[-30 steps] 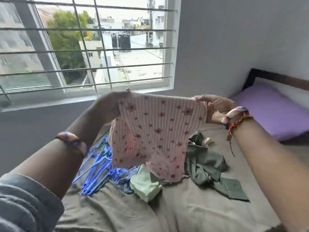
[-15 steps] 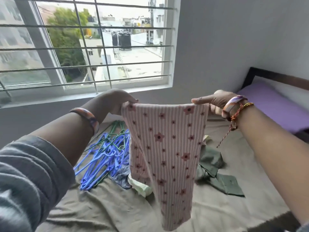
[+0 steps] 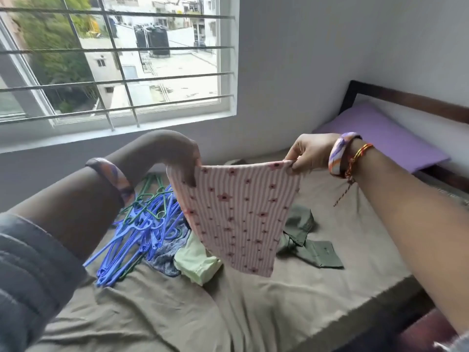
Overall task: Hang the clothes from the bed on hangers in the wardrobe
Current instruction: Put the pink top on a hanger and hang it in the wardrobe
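A pink striped garment with small flowers (image 3: 238,217) hangs in the air above the bed (image 3: 291,301). My left hand (image 3: 182,161) grips its top left corner, and my right hand (image 3: 308,154) pinches the top right corner. Its lower edge hangs free above the other clothes. On the brown sheet to the left lies a heap of blue and green plastic hangers (image 3: 142,229). Below the garment sit a pale green cloth (image 3: 196,262) and a dark patterned cloth (image 3: 165,252). An olive green garment (image 3: 307,237) lies crumpled to the right. No wardrobe is in view.
A purple pillow (image 3: 380,138) lies at the head of the bed by the dark headboard (image 3: 406,97). A barred window (image 3: 114,59) fills the wall behind the bed. The bed's right edge (image 3: 396,295) drops to a dark floor.
The garment hung long half a second ago; now it is held lower and hangs shorter. Both hands have dropped and moved slightly apart.
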`<state>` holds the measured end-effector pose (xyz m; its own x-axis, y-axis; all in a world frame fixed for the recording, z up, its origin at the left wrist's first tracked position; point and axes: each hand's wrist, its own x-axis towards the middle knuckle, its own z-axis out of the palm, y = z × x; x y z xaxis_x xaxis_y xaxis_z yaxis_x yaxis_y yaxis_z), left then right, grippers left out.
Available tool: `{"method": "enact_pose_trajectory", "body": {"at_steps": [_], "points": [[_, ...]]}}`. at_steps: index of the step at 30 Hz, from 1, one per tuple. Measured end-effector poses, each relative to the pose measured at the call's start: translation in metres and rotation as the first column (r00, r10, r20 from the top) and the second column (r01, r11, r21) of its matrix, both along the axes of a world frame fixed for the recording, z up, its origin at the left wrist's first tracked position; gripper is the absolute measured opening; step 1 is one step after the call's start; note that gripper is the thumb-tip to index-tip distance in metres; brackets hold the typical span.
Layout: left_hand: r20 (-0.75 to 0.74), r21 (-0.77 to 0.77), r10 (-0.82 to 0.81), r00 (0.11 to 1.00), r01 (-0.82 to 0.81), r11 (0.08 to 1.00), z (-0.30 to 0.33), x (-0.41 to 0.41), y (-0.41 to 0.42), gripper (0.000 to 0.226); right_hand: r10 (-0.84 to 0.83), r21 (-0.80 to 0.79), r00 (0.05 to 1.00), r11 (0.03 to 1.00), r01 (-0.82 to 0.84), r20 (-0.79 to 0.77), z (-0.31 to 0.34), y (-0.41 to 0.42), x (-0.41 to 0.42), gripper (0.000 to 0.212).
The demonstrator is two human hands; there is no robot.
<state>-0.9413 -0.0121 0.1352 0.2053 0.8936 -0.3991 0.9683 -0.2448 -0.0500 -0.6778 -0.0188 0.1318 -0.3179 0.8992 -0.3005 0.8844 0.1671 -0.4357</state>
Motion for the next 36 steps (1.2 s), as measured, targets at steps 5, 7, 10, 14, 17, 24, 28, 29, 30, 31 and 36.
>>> {"method": "enact_pose_trajectory", "body": {"at_steps": [5,7,10,14,17,24,28,29,30,31,36], "points": [[0.007,0.054,-0.076,0.997,0.075,0.996,-0.013,0.014,0.011,0.016,0.051,-0.040,0.993,0.998,-0.047,0.107,-0.003,0.000,0.016,0.011],[0.062,0.124,-0.121,0.991,0.112,0.986,-0.018,0.018,0.016,0.017,0.009,-0.015,1.000,1.000,-0.009,0.030,-0.013,0.005,0.029,0.012],[0.074,0.203,-0.138,0.988,0.120,0.972,-0.034,0.039,0.028,0.021,-0.057,-0.029,0.997,0.998,0.056,-0.055,-0.040,0.013,0.049,0.021],[0.133,0.247,-0.110,0.985,0.074,0.966,-0.063,0.075,0.048,0.022,-0.228,0.075,0.970,0.969,0.234,-0.084,-0.078,0.013,0.074,0.018],[0.230,0.324,-0.120,0.966,0.040,0.945,-0.063,0.098,0.060,0.019,-0.290,0.092,0.936,0.946,0.312,-0.201,-0.063,0.008,0.095,0.022],[0.339,0.310,-0.249,0.907,0.142,0.940,-0.060,0.076,0.058,0.014,-0.111,-0.134,0.964,0.988,0.080,-0.242,-0.007,-0.024,0.071,0.021],[0.338,0.201,-0.205,0.918,0.142,0.969,-0.114,0.007,0.038,0.024,0.191,-0.200,0.961,0.952,-0.231,-0.201,-0.059,-0.038,-0.005,0.025],[0.345,0.172,-0.164,0.924,0.109,0.979,-0.135,-0.013,0.032,0.029,0.234,-0.209,0.952,0.939,-0.274,-0.199,-0.084,-0.043,-0.031,0.030],[0.332,0.137,-0.099,0.938,0.056,0.989,-0.157,-0.035,0.026,0.036,0.265,-0.215,0.944,0.927,-0.306,-0.198,-0.109,-0.050,-0.057,0.033],[0.296,0.103,-0.021,0.955,-0.010,0.995,-0.179,-0.058,0.017,0.042,0.258,-0.258,0.943,0.916,-0.308,-0.212,-0.138,-0.060,-0.082,0.030],[-0.093,-0.316,0.166,0.982,-0.187,0.930,-0.277,-0.163,-0.051,0.028,0.357,-0.513,0.922,0.769,-0.382,-0.151,-0.249,-0.110,-0.181,0.052]]}}
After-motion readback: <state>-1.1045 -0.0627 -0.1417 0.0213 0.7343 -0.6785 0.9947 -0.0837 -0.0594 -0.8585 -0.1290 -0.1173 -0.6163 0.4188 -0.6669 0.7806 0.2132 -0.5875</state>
